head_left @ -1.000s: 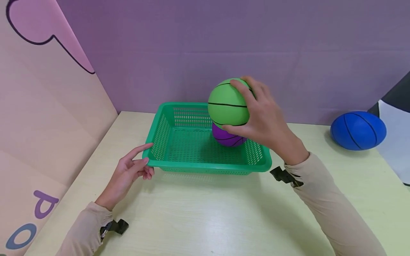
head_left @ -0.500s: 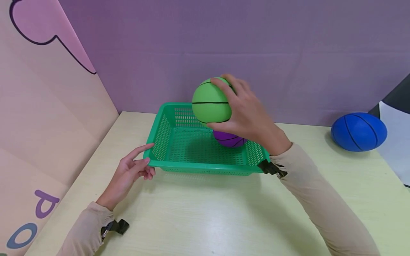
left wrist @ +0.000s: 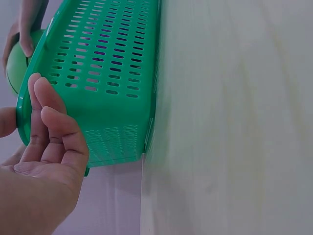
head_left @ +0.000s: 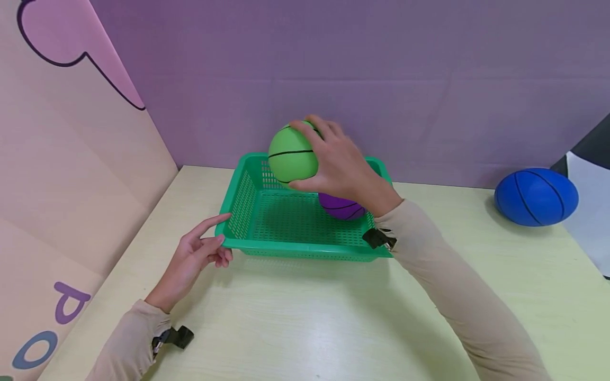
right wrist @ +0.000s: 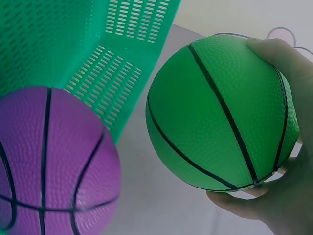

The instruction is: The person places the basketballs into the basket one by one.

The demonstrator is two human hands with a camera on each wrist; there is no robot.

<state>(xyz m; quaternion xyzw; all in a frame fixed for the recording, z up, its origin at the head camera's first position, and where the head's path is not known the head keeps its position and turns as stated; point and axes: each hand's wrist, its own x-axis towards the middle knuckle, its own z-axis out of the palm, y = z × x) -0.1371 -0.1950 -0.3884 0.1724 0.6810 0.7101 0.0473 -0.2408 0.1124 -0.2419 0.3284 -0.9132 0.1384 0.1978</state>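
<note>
My right hand (head_left: 340,166) grips a small green basketball (head_left: 290,154), fingers over its top and thumb below. In the head view the ball is above the back left part of a green plastic basket (head_left: 305,247). A purple basketball (head_left: 340,207) sits in the basket's right half, partly hidden by my right hand and forearm. With thumb and index finger, my left hand (head_left: 193,259) holds the basket's front left corner; its other fingers curl under the rim. The right wrist view shows the green ball (right wrist: 220,112) apart from the purple ball (right wrist: 58,156).
A blue ball (head_left: 536,197) with black lines lies on the pale table (head_left: 295,317) at the far right. Behind the basket stands a purple backdrop (head_left: 286,63). A light printed panel (head_left: 62,174) lines the left side.
The green basketball has moved left over the basket in my right hand, from above the purple ball. My left hand stays at the basket's corner.
</note>
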